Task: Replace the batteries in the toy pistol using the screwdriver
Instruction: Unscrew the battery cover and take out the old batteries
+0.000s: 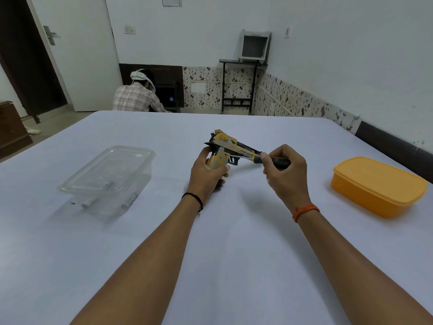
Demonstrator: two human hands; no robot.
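Observation:
A yellow and black toy pistol [228, 146] is held above the middle of the table, barrel pointing right. My left hand [207, 174] grips its handle from below. My right hand [284, 170] holds a screwdriver [277, 162] with a black and orange handle. The thin metal shaft runs left and its tip touches the side of the pistol's grip. Several batteries [106, 185] lie in a clear plastic container at the left.
The clear plastic container [140, 158] stands on the left of the white table [234, 231]. A closed orange box [377, 186] sits at the right, near the table's edge. A person in a checked shirt [136, 97] sits beyond the far edge, back turned.

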